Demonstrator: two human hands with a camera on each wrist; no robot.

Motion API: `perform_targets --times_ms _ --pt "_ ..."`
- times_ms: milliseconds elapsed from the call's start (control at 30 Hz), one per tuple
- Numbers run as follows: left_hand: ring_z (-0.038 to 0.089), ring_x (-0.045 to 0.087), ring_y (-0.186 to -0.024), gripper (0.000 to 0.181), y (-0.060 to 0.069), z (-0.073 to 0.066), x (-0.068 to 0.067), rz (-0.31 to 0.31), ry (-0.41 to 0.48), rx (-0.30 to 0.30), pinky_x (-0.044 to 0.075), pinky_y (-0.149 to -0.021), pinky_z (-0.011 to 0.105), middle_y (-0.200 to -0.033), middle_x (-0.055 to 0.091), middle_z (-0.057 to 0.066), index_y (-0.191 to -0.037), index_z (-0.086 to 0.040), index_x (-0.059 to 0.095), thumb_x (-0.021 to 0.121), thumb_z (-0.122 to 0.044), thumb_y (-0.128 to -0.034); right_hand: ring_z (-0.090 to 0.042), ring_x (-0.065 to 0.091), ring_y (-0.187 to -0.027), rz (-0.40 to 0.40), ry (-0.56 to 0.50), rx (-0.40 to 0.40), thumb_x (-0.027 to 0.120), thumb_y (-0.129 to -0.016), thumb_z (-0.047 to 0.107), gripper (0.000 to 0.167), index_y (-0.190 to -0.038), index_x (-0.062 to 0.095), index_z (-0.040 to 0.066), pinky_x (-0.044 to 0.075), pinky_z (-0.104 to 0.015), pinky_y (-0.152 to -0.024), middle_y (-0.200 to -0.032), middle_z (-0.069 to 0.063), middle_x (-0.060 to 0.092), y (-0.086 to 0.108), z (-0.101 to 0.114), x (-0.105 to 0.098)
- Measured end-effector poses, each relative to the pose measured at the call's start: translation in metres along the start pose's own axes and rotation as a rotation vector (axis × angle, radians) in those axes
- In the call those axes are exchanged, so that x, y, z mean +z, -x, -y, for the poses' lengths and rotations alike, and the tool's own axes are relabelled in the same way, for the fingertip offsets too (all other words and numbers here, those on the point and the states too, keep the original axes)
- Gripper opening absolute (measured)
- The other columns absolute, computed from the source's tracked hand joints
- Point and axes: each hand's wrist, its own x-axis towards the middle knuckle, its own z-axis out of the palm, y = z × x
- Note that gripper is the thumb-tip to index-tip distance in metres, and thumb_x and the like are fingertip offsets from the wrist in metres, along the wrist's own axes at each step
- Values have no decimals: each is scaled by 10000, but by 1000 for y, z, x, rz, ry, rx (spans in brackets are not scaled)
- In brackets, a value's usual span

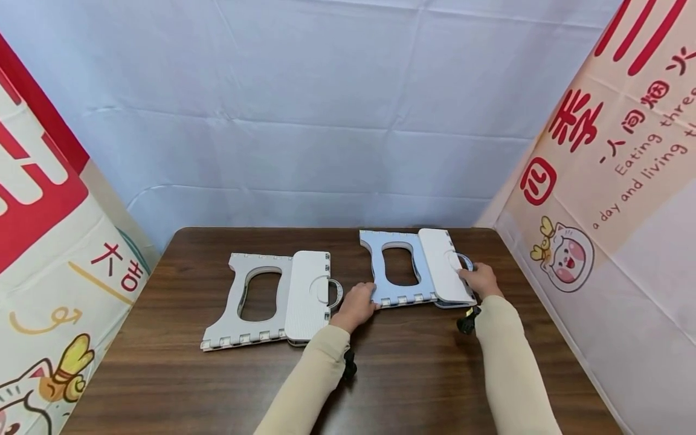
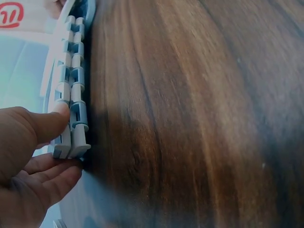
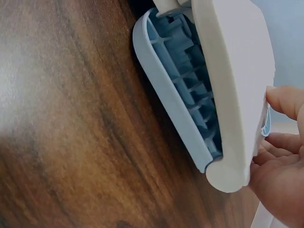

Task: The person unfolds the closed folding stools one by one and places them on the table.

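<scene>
Blue folding stool (image 1: 426,269) at far right of table (image 1: 413,362), long axis left-right, handle (image 1: 466,260) pointing right. Left grip (image 1: 356,305) pinches near-left corner; right grip (image 1: 483,281) pinches handle-end edge. Room nearside; grey stool (image 1: 299,296) left.

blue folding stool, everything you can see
The blue folding stool lies folded and roughly flat toward the far right of the wood-grained table. It looks like plastic: a pale blue frame with a cut-out, a white panel over its right end, a loop handle beyond that, hinges along the near edge, and blue ribs beneath the white panel. The left grip pinches its near left corner; the right grip holds the white panel's right edge beside the handle.
</scene>
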Motion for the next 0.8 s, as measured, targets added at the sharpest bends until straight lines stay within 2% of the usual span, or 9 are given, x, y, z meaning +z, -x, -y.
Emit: perform_targets --times_ms 167,533,700,800 --pt "288 587 -957 445 1 -1 2 -41 -44 27 492 -775 358 -1053 584 148 -1213 -13 583 724 -185 -828 -420 355 -1204 6 -76 59 492 -946 303 718 -1413 172 -137 337 -517 -969 -1382 -347 265 -2 -2 1" --pt "292 572 -1021 503 4 0 2 -35 -9 -8 482 -818 347 -1145 573 163 -1270 -22 542 721 -190 -830 -407 303 -1268 -16 -189 95 510 -942 342 773 -1457 104 -67 322 -506 -987 -1442 -314 190 -4 -13 9" --pt "297 574 -1016 511 2 1 4 -33 -6 -10 482 -818 358 -1153 566 161 -1281 -21 531 716 -182 -833 -414 360 -1225 -43 -269 98 539 -931 335 778 -1451 131 -76 392 -482 -926 -1407 -321 244 0 -12 9" --pt "302 577 -1008 503 2 0 5 -33 -6 -2 486 -809 362 -1148 560 166 -1282 -14 528 704 -183 -843 -413 370 -1213 -66 -296 98 526 -939 287 721 -1441 167 -86 386 -490 -928 -1390 -319 273 0 -12 10"
